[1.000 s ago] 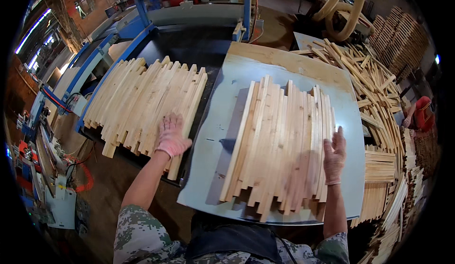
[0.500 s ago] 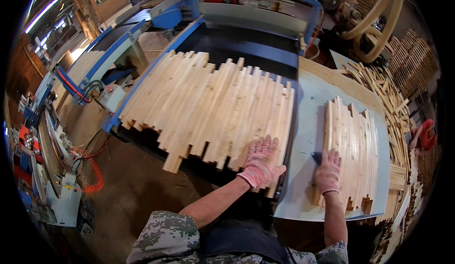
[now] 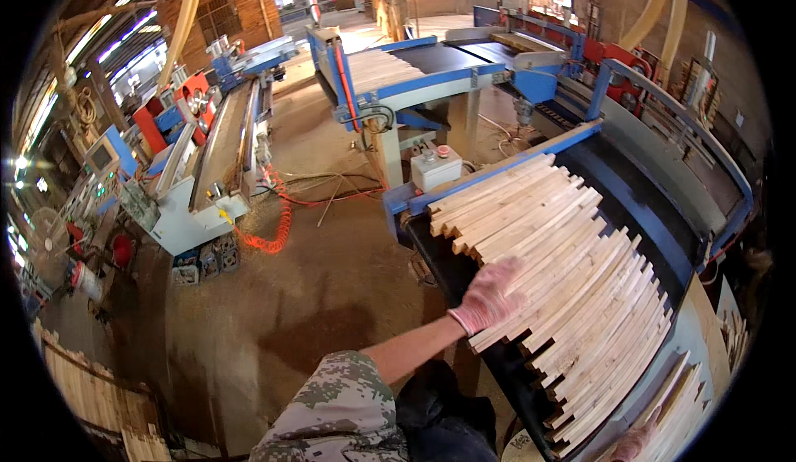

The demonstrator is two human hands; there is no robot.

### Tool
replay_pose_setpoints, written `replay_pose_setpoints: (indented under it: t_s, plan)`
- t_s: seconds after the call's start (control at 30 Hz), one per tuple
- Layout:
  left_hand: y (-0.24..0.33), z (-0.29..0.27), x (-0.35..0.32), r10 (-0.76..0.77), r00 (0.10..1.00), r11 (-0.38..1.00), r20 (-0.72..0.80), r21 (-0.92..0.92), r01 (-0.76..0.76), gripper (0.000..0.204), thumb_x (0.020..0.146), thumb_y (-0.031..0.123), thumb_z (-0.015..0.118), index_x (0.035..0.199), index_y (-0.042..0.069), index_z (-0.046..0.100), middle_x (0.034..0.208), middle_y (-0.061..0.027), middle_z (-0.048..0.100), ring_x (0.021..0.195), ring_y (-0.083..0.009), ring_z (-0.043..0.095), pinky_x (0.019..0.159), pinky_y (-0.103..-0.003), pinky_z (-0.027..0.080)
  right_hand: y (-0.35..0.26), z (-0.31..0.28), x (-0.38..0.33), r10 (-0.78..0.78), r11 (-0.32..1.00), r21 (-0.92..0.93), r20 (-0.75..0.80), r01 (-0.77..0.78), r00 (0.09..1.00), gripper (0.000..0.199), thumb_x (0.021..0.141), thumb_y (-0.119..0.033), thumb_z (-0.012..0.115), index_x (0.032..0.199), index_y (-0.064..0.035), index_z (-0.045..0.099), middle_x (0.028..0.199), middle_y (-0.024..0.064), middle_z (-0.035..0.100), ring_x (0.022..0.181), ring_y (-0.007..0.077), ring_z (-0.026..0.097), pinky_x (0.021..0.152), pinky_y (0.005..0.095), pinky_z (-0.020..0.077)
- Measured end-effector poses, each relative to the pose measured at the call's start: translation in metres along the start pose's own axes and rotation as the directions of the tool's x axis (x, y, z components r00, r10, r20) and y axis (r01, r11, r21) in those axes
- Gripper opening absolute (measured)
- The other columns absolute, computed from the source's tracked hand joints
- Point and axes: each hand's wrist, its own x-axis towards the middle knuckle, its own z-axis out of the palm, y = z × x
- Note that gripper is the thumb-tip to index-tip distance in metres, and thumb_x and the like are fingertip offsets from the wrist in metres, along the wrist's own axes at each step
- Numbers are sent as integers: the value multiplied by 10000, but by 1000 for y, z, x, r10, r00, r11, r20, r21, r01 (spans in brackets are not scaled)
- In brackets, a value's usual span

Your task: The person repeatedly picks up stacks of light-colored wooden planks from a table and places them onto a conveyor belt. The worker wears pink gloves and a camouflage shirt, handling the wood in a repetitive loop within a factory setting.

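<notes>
Many pale wooden strips (image 3: 572, 263) lie side by side with uneven ends on the black bed of a blue-framed machine. My left hand (image 3: 491, 298), in a pink-and-white knitted glove, rests on the near ends of these strips with its fingers stretched out, slightly blurred. Low at the right, my right hand (image 3: 637, 444) wears a similar glove and touches the left edge of a second batch of wooden strips (image 3: 676, 420). Its visible fingers look extended, though much of that hand is hidden or cut off. This batch lies on a pale blue-grey board (image 3: 698, 329).
A blue side rail (image 3: 531, 160) borders the bed, with a control box (image 3: 436, 166) beside it. Another conveyor (image 3: 431, 80) stands beyond. At left are a long machine (image 3: 224, 143) and a coiled orange hose (image 3: 278, 226) near the floor. More wood (image 3: 99, 387) is stacked at lower left.
My view has swung left, so the bed and strips sit further right. My left hand has shifted leftward across the strips' near ends. The right hand is now near the picture's lower rim.
</notes>
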Motion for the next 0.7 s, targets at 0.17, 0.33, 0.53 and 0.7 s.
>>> replay_pose_setpoints:
  t_s: [0.17, 0.33, 0.53, 0.7]
  plan:
    - [-72, -60, 49, -208, 976, 937, -66, 272, 218, 869, 946, 479, 719, 1620, 5, 444, 1656, -249, 477, 1545, -395, 445, 1312, -462, 310, -26, 66, 38, 47, 589, 779, 234, -216, 971, 738, 1047, -69, 583, 1735, -103, 319, 929, -48, 480, 738, 57, 395, 604, 239, 377]
    - [-119, -107, 110, -318, 925, 749, -209, 543, 381, 1004, 903, 509, 731, 1681, 20, 327, 1731, -221, 374, 1600, -382, 342, 1327, -489, 210, -4, 91, 44, 145, 615, 766, 120, -184, 982, 660, 1100, -165, 570, 1712, -57, 349, 812, -78, 424, 698, 47, 397, 593, 221, 352]
    - [-158, -137, 190, -543, 826, 552, -147, 679, 484, 1063, 937, 566, 679, 1752, 127, 157, 1829, -118, 185, 1662, -344, 241, 1338, -528, 182, -32, 65, 21, 346, 424, 847, 175, -321, 922, 608, 1135, -240, 579, 1693, -90, 389, 792, -78, 486, 563, 22, 397, 472, 223, 331]
    - [-163, -142, 205, -547, 827, 501, -128, 741, 446, 955, 908, 479, 711, 1701, 113, 324, 1777, -127, 322, 1644, -300, 291, 1337, -524, 203, -46, 47, 14, 325, 585, 746, 144, -319, 935, 622, 1098, -243, 602, 1642, 19, 453, 1068, 21, 698, 814, 82, 571, 709, 253, 500]
